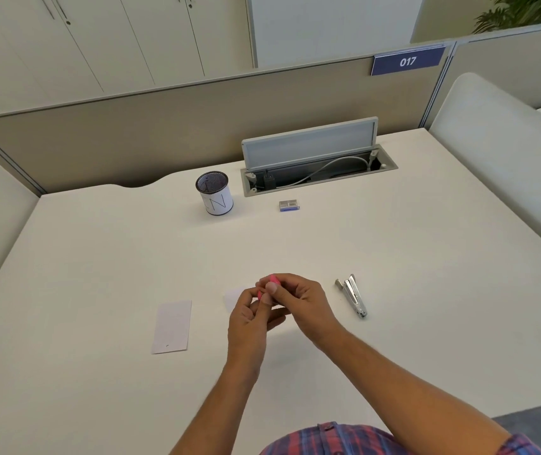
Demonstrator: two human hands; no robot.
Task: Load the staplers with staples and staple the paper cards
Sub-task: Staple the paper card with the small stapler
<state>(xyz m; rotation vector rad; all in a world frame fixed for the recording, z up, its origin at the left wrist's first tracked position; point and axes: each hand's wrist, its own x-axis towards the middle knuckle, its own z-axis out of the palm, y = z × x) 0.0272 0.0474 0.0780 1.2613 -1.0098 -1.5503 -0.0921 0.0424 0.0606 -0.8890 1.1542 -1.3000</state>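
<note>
1. A paper card (pixel 172 326) lies flat on the desk (pixel 394 323), left of the hands.
2. Left hand (pixel 251 318): raised above the desk, forearm reaching forward, fingers curled and pinching the lower end of a small pink stapler (pixel 270 284).
3. Right hand (pixel 298 298): meets the left, thumb and fingers pinching the stapler's upper end.
4. A second card (pixel 233 298) lies partly hidden beneath the hands.
5. A metal stapler (pixel 351 295) lies open on the desk, just right of the hands.
6. A staple box (pixel 289 205) sits farther back, near a pen cup (pixel 214 198).

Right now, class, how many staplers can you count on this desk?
2: a pink stapler held in both hands, mostly hidden by fingers, and a silver stapler lying on the desk to their right.
</note>
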